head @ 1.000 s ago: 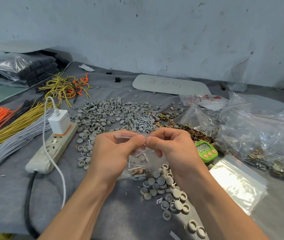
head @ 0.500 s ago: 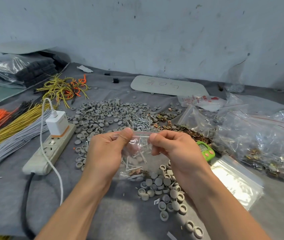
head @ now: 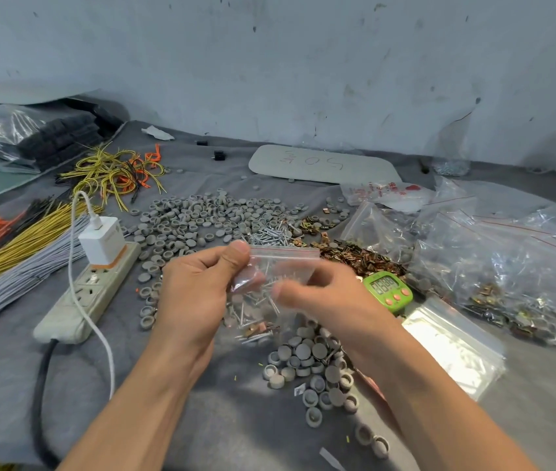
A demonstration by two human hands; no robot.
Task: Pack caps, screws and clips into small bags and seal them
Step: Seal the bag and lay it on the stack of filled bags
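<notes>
Grey cloth-covered table (head: pixel 201 419) strewn with a wide spread of round grey plastic caps (head: pixel 201 219). Over the nearer caps, left hand (head: pixel 195 294) pinching the top-left corner and right hand (head: pixel 330 294) (bit blurry) gripping the right side, thumb in front, of a small clear zip bag with a red seal line (head: pixel 280 266). Down in its bottom, silver screws (head: pixel 240 316) and coppery clips (head: pixel 257 329).

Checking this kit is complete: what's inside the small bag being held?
Through the clear small bag, screws, a copper clip and what look like grey caps show near the bottom. The left hand and right hand cover parts, so counts can't be told.
</notes>
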